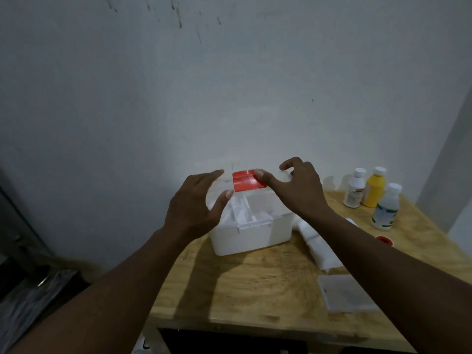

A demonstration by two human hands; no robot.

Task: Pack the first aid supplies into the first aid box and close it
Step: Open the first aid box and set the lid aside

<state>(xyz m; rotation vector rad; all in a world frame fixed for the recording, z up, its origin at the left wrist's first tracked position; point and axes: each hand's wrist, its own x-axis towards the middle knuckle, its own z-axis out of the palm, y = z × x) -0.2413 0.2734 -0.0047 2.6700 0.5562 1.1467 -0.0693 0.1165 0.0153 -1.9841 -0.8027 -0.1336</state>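
A white first aid box stands on the wooden table against the wall. Its clear lid, with a red latch on the upper edge, is partly raised over the box. My left hand holds the lid's left side between thumb and fingers. My right hand grips the right side, thumb beside the red latch and fingers curled over the top edge. Pale items show dimly inside through the lid. To the right of the box lie white gauze packs, partly under my right forearm.
Three bottles stand at the table's far right: a white one with a red label, a yellow one, a clear one with a green label. A small red round item and a flat clear case lie near them. Dark furniture stands left.
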